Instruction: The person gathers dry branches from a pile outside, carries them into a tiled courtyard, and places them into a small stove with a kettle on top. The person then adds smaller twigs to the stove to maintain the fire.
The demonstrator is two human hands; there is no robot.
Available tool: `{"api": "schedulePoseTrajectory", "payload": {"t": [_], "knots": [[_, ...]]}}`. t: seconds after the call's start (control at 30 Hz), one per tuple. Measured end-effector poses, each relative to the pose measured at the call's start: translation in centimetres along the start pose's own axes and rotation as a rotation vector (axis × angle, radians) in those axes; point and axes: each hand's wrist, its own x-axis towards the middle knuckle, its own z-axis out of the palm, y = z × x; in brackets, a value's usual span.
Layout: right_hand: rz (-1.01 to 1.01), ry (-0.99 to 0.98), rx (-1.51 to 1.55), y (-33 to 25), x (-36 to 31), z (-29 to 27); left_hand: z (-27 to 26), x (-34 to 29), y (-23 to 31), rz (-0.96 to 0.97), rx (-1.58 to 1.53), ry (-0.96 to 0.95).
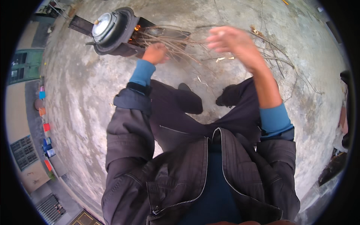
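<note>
My left hand (155, 53) is beside the thin dry twigs (176, 45), fingers curled and slightly blurred. Whether it grips one of them is hidden. The twigs run from the mouth of a dark metal stove (127, 49), where orange flames (137, 28) glow. On top of the stove sits a lidded metal pot (104, 27) with a round knob. My right hand (232, 44) hangs over the twigs' right ends, smeared by motion, its fingers stretched leftward with nothing visible in them.
More loose branches (275, 58) lie on the concrete floor (82, 97) at the right. A pale wood scrap (225, 59) rests between my hands. My shoes (227, 96) are just below. Far left stands a building with a green door (28, 65) and colourful containers (46, 127).
</note>
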Motion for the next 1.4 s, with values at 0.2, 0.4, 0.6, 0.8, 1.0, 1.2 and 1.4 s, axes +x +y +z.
{"api": "schedulePoseTrajectory", "payload": {"t": [0.2, 0.4, 0.6, 0.8, 1.0, 1.2, 1.4], "knots": [[0.106, 0.564, -0.292, -6.5, -14.7, -9.0, -0.4, -7.0, 4.0, 0.379, -0.090, -0.191], [0.187, 0.785, -0.179, -6.9, -26.5, -12.3, -1.4, -11.1, 3.9, 0.474, -0.104, -0.211], [0.114, 0.811, -0.198, -8.0, -29.6, -14.4, -1.6, -12.5, 4.6, 0.537, -0.080, -0.135], [0.304, 0.757, -0.429, -2.6, -29.5, -15.9, -0.2, -14.1, 6.9, 0.571, -0.054, -0.060], [0.702, 0.404, -0.418, 16.0, -28.5, -18.3, -0.5, -13.5, 1.6, 0.594, 0.513, 0.354], [0.613, -0.010, -0.876, 36.3, -24.4, -17.1, 0.4, -13.2, -5.3, 0.464, 0.635, 0.390], [0.853, 0.294, -0.688, 45.2, -20.0, -14.4, 1.4, -11.7, -5.8, 0.344, 0.668, 0.504]]}}
